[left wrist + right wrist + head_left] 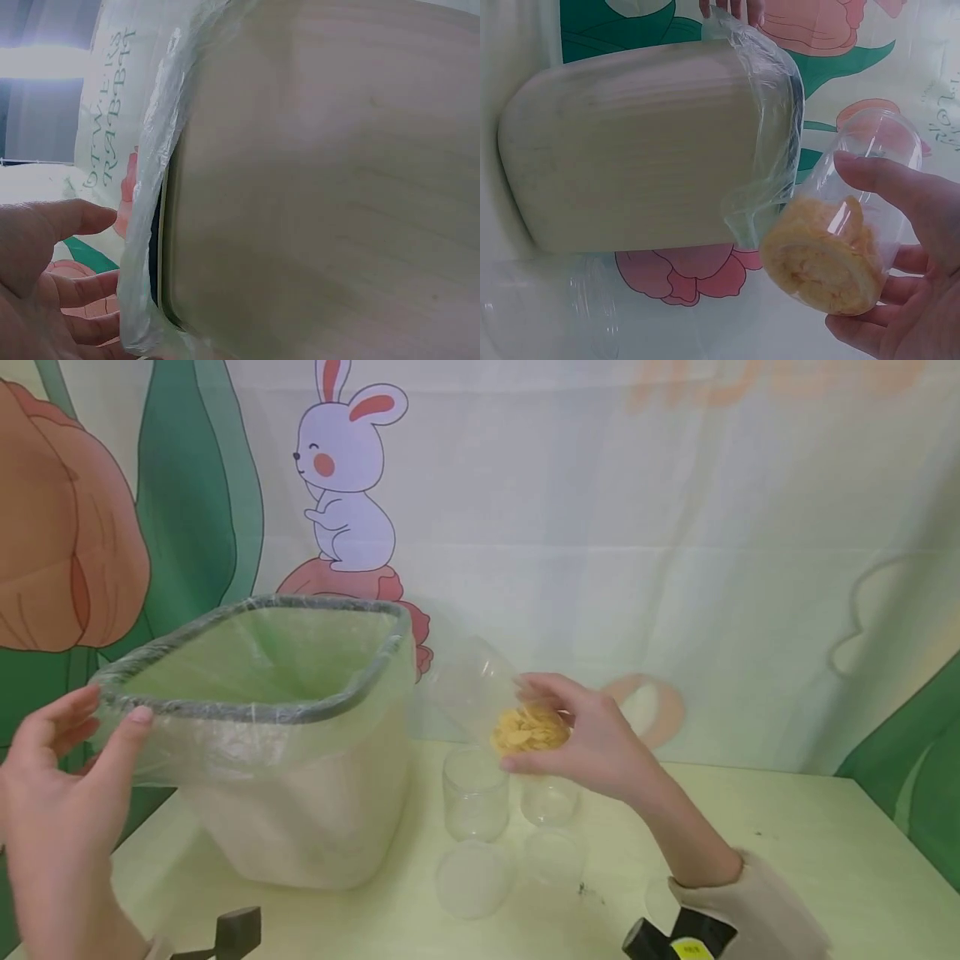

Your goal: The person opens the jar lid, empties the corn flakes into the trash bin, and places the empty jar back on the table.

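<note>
A pale bin (300,810) stands on the table, lined with a thin translucent bag (210,747) folded over its dark grey rim (258,713). At the near left corner of that rim my left hand (71,785) touches the bag, with thumb and fingers spread. My right hand (592,735) grips a clear plastic jar (877,142) to the right of the bin. The jar tilts with its far end toward the bin's rim, and yellow flake-like pieces (528,729) lie in its lower end. My right fingers wrap round the jar's side.
Below the held jar stand a clear jar (476,797) and a smaller clear container (550,800). Clear round lids (474,878) lie in front of them on the pale table (787,860). Behind hangs a printed cloth (600,510) with a rabbit and flowers.
</note>
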`<action>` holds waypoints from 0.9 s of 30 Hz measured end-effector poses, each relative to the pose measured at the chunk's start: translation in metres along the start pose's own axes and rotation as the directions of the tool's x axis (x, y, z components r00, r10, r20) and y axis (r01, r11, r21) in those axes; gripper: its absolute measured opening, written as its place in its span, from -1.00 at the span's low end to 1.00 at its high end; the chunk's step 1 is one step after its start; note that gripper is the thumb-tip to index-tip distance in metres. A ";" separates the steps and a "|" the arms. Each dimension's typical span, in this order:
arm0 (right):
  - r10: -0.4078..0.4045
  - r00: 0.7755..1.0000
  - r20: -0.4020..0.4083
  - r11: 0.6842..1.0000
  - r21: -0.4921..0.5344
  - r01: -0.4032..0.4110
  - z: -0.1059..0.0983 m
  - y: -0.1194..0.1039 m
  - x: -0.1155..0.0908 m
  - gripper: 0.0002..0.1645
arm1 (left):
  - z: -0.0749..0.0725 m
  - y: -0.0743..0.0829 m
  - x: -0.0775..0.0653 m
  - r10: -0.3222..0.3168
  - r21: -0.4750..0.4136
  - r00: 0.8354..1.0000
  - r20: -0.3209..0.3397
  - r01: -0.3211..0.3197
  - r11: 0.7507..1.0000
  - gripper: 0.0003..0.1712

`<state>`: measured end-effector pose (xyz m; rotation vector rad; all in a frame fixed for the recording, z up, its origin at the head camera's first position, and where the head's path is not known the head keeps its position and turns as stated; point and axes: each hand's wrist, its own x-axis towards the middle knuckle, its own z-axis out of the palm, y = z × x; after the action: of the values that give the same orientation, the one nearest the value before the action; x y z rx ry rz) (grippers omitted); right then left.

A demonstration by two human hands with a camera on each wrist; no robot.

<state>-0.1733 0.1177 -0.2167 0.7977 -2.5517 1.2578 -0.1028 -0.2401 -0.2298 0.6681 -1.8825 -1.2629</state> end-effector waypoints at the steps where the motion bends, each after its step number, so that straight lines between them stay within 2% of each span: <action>1: 0.007 1.000 0.000 1.000 -0.007 -0.007 0.001 -0.002 0.003 -0.06 | 0.001 0.000 0.000 -0.002 0.016 1.000 0.001 0.002 1.000 -0.41; 5: 0.011 1.000 0.003 1.000 -0.024 -0.011 0.005 -0.011 0.012 -0.07 | 0.003 -0.002 0.002 -0.009 0.075 1.000 0.027 0.007 0.997 -0.38; 8: -0.001 1.000 0.005 0.999 -0.032 0.001 0.008 -0.016 0.019 -0.08 | 0.004 -0.003 0.002 -0.011 0.080 0.999 0.048 0.007 0.997 -0.35; 17: -0.067 0.998 -0.010 0.995 -0.080 0.066 0.014 -0.030 0.037 -0.07 | 0.009 -0.004 0.004 -0.033 0.013 0.996 0.077 0.032 0.999 -0.36; 27: -0.131 0.991 -0.037 0.981 -0.150 0.124 0.022 -0.042 0.058 -0.11 | 0.013 -0.003 0.004 -0.062 -0.044 0.996 0.061 0.064 0.997 -0.37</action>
<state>-0.1977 0.0579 -0.1792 0.8728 -2.4783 1.0238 -0.1160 -0.2372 -0.2343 0.6766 -1.8875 -1.3764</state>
